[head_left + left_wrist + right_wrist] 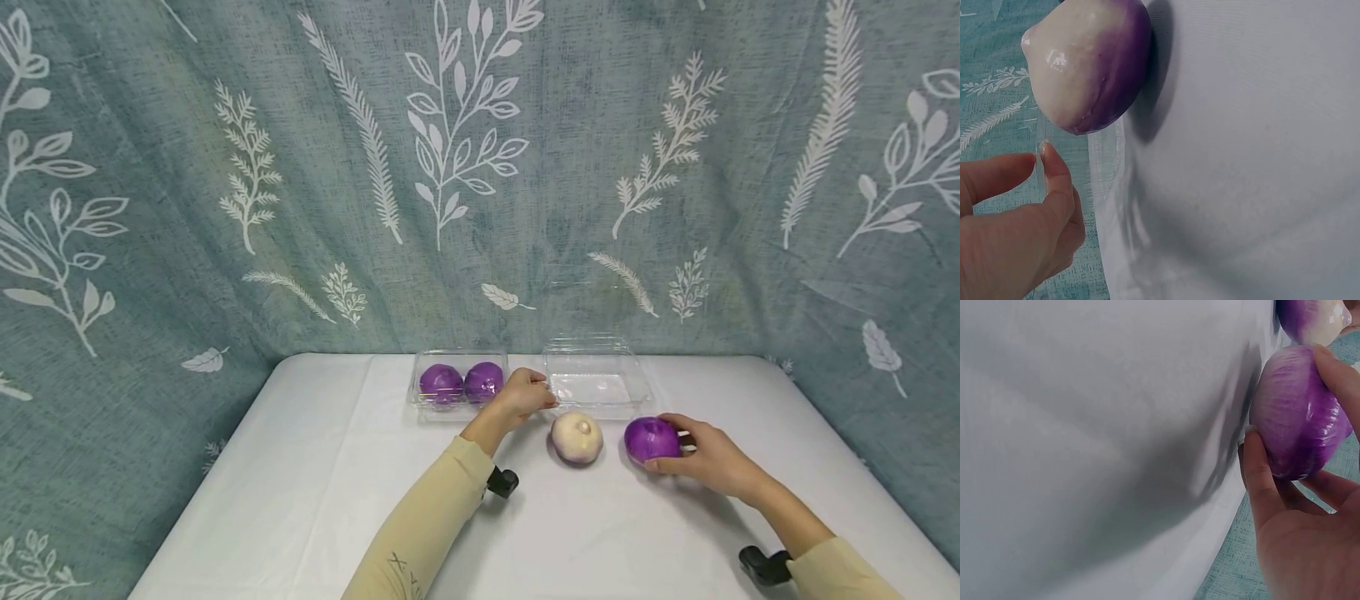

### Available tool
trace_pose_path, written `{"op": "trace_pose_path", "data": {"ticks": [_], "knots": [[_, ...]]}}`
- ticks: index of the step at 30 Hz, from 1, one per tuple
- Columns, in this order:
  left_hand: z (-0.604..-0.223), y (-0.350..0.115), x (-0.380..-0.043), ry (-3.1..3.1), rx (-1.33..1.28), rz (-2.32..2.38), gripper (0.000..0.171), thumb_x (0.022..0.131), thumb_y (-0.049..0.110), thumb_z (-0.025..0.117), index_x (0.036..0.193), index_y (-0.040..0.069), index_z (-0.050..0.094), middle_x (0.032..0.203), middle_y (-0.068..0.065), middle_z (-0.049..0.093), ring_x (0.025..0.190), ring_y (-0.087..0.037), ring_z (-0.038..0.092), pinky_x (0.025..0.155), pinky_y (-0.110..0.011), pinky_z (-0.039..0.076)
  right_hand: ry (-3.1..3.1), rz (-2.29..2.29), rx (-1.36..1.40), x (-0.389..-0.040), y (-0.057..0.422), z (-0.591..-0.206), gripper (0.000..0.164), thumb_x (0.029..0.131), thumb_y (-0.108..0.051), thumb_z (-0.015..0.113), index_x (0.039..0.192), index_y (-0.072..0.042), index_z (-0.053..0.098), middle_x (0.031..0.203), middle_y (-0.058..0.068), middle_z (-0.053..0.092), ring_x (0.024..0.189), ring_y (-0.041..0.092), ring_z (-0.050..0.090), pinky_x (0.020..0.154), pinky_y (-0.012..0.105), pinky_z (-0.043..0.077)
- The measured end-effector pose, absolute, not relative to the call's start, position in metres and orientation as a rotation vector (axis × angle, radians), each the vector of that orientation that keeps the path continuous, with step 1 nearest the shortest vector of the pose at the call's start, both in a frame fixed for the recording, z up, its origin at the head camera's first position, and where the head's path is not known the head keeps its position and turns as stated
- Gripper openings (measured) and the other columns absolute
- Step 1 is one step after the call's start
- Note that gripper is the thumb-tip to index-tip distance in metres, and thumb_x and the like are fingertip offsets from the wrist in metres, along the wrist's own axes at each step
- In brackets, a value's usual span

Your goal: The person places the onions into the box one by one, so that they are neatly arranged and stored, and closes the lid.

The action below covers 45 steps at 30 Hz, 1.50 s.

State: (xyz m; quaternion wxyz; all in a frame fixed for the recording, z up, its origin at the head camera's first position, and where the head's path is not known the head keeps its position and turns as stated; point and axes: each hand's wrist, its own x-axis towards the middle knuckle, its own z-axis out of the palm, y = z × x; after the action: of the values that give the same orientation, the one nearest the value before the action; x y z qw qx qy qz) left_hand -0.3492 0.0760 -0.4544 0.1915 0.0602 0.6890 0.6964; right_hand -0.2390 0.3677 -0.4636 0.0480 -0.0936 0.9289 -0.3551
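Pale-yellow fabric sleeves (420,533) nearest | right hand (708,454): grip curls around glossy purple onion (649,440) | left hand (517,395): grip pinches clear plastic box (600,410) edge

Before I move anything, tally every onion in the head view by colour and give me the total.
Purple onions: 3 (two in the left clear box, one in the right hand)
White-and-purple onion: 1 (on the table)
Total: 4 onions

2 boxes (592,388) stand behind 2 onions (577,438), the left box (454,414) holding 2 more.
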Motion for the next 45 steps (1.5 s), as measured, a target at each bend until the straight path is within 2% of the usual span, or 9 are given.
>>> {"op": "trace_pose_path", "data": {"ticks": [8, 15, 20, 32, 39, 45], "knots": [[-0.456, 0.078, -0.350, 1.921, 0.145, 1.979, 0.048, 0.096, -0.017, 0.050, 0.142, -0.022, 0.036, 0.135, -0.036, 0.045, 0.111, -0.042, 0.064, 0.096, -0.035, 0.061, 2.842, -1.091, -0.303, -0.237, 0.367, -0.455, 0.092, 0.084, -0.039, 0.085, 0.148, 0.011, 0.041, 0.135, 0.036, 0.055, 0.116, 0.048, 0.061, 0.084, 0.051, 0.063], [-0.456, 0.077, -0.351, 1.934, 0.142, 1.971, 0.045, 0.097, -0.017, 0.049, 0.140, -0.021, 0.037, 0.125, -0.029, 0.049, 0.108, -0.039, 0.065, 0.095, -0.035, 0.061, 2.860, -1.117, -0.348, -0.238, 0.365, -0.447, 0.090, 0.084, -0.037, 0.085, 0.147, 0.010, 0.042, 0.134, 0.035, 0.057, 0.114, 0.045, 0.063, 0.083, 0.048, 0.064], [-0.455, 0.077, -0.351, 1.929, 0.147, 1.965, 0.046, 0.097, -0.018, 0.048, 0.141, -0.021, 0.036, 0.128, -0.031, 0.047, 0.114, -0.043, 0.063, 0.096, -0.034, 0.060, 2.878, -1.135, -0.358, -0.240, 0.364, -0.442, 0.088, 0.084, -0.036, 0.086, 0.147, 0.010, 0.043, 0.132, 0.032, 0.059, 0.111, 0.042, 0.065, 0.081, 0.042, 0.064], [-0.455, 0.081, -0.349, 1.907, 0.133, 1.991, 0.053, 0.089, -0.023, 0.055, 0.139, -0.020, 0.038, 0.132, -0.033, 0.047, 0.112, -0.043, 0.063, 0.096, -0.037, 0.061, 2.912, -1.153, -0.376, -0.244, 0.358, -0.431, 0.086, 0.085, -0.036, 0.085, 0.147, 0.008, 0.044, 0.133, 0.030, 0.058, 0.111, 0.040, 0.065, 0.080, 0.037, 0.063], [-0.456, 0.081, -0.349, 1.918, 0.133, 1.990, 0.052, 0.091, -0.022, 0.052, 0.140, -0.021, 0.037, 0.133, -0.034, 0.046, 0.112, -0.043, 0.063, 0.096, -0.036, 0.061, 2.955, -1.166, -0.374, -0.246, 0.352, -0.431, 0.085, 0.084, -0.033, 0.086, 0.146, 0.009, 0.045, 0.132, 0.031, 0.059, 0.110, 0.041, 0.065, 0.079, 0.037, 0.063], [-0.454, 0.078, -0.348, 1.927, 0.132, 1.981, 0.052, 0.092, -0.021, 0.053, 0.141, -0.021, 0.036, 0.135, -0.034, 0.045, 0.109, -0.040, 0.065, 0.096, -0.035, 0.060, 2.998, -1.183, -0.383, -0.251, 0.347, -0.432, 0.083, 0.083, -0.032, 0.088, 0.144, 0.007, 0.048, 0.131, 0.030, 0.060, 0.105, 0.037, 0.067, 0.077, 0.033, 0.062]]}}
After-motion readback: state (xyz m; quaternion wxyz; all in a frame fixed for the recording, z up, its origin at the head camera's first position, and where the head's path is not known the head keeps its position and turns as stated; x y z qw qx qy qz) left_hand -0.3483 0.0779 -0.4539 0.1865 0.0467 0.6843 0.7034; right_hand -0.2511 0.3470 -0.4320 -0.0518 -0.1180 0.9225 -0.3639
